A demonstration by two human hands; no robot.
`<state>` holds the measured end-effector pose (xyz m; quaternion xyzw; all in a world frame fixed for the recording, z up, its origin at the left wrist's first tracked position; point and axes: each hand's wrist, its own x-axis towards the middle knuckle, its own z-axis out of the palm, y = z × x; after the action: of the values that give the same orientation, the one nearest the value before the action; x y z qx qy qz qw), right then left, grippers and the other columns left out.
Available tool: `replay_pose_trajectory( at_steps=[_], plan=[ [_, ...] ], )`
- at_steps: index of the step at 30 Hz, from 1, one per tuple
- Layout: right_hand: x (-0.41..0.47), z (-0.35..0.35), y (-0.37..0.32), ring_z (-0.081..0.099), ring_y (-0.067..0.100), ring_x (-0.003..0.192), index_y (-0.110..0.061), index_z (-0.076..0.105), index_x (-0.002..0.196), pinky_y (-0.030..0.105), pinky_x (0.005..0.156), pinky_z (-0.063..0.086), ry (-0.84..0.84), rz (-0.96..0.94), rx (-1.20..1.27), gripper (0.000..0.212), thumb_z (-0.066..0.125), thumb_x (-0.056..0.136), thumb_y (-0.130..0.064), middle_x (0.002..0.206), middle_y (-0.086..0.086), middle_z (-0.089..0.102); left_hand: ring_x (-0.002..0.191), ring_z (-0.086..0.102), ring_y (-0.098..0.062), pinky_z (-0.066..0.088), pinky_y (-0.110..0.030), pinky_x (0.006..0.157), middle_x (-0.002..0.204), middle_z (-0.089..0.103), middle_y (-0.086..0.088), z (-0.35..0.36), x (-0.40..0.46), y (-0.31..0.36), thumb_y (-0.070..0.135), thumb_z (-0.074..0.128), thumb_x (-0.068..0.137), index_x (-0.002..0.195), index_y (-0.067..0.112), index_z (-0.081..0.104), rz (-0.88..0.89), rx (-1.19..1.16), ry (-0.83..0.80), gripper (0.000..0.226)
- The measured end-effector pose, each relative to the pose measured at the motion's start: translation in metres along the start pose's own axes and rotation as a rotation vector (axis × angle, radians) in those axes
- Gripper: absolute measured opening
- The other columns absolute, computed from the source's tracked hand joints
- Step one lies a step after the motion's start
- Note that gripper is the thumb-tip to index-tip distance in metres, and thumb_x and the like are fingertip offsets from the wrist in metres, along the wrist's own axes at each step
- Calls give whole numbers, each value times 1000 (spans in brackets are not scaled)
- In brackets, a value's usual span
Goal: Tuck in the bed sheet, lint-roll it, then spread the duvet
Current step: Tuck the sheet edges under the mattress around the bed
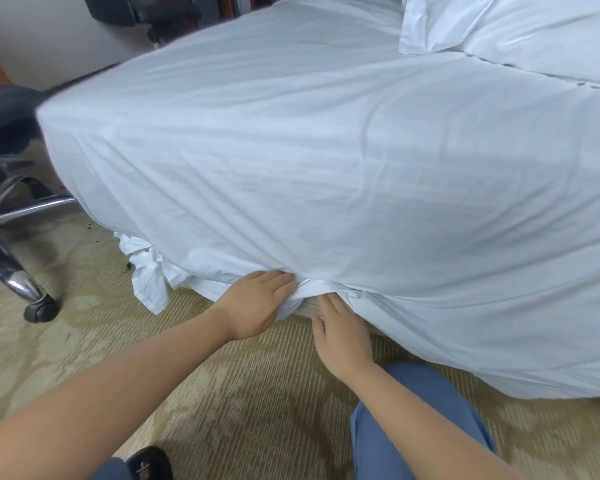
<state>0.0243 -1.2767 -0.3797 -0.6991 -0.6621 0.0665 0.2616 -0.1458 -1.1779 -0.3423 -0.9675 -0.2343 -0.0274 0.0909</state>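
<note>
A white bed sheet point(291, 161) covers the mattress and hangs over its near side. My left hand point(257, 303) presses with straight fingers against the sheet's lower edge, its fingertips pushed into the fold. Just to its right, my right hand point(343, 330) lies flat, fingers reaching under the bunched sheet edge point(312, 289) at the mattress bottom. A loose crumpled tail of sheet point(146, 271) hangs at the bed's near-left corner. White pillows or a folded duvet point(499, 26) lie at the bed's far right.
An office chair with a chrome wheeled base point(18, 265) stands on the patterned carpet left of the bed corner. Another dark chair point(146, 12) is beyond the bed. My knee in blue trousers point(413, 420) and a dark shoe point(149, 462) are on the carpet.
</note>
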Motion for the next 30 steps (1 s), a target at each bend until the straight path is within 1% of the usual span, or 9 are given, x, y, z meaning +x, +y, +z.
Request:
replay_pose_trajectory(
  at_steps=[4,6,9,14,17,20,24,27,30],
  plan=[
    [0,-1,5,66,15,84,-13,64,107,25,63,52,-36,-33,-150,28,56,83,-22,97,-2,67,115,61,-28,50,-41,94,128,61,-12,10,-1,-3,31,36,74,126,4,61,10,65,-105,64],
    [8,-5,-1,64,17,91,-13,59,114,27,67,47,-101,-21,-206,27,55,88,-21,103,-2,62,118,59,-27,45,-42,99,132,59,-12,16,0,-5,32,35,76,130,4,57,7,77,-115,65],
    [33,-15,-8,55,19,109,-16,48,123,28,72,37,-196,81,-230,29,43,95,-23,121,-1,54,120,58,-27,42,-41,103,132,58,-13,22,2,-5,29,36,77,132,2,55,-12,65,-92,64],
    [58,-14,-16,56,21,108,-15,51,113,29,72,35,-338,192,-272,24,49,89,-21,115,3,60,124,54,-30,32,-40,111,136,54,-16,32,-1,-4,23,38,80,138,1,39,-15,75,22,62],
    [51,-13,-15,54,21,111,-15,49,116,29,73,36,-340,185,-252,26,49,90,-19,118,2,57,130,47,-32,31,-44,108,143,47,-16,34,-4,-3,19,38,83,140,3,36,46,136,21,59],
    [34,-10,-8,53,20,111,-14,46,121,30,76,39,-305,101,-200,30,47,91,-14,121,1,53,128,50,-31,35,-47,110,141,50,-14,35,-5,-1,20,36,78,138,6,47,32,207,-31,63],
    [4,0,-4,63,22,106,-6,63,118,33,89,51,-148,-35,-202,51,68,68,-6,115,5,64,130,49,-25,32,-45,109,143,49,-8,37,-6,-1,22,64,64,137,9,51,15,291,-64,75],
    [-6,2,0,59,23,118,-4,66,118,36,109,34,-142,-202,-309,50,42,75,-12,126,10,63,130,48,-26,24,-44,111,144,47,-9,37,-5,-4,20,75,57,137,6,49,1,308,-45,86],
    [-3,-2,3,50,25,127,-2,57,129,37,114,16,-202,-241,-413,60,32,76,-11,138,12,53,126,52,-28,25,-42,108,140,51,-12,35,-4,-4,21,72,58,133,3,53,4,302,-39,79]
  ],
)
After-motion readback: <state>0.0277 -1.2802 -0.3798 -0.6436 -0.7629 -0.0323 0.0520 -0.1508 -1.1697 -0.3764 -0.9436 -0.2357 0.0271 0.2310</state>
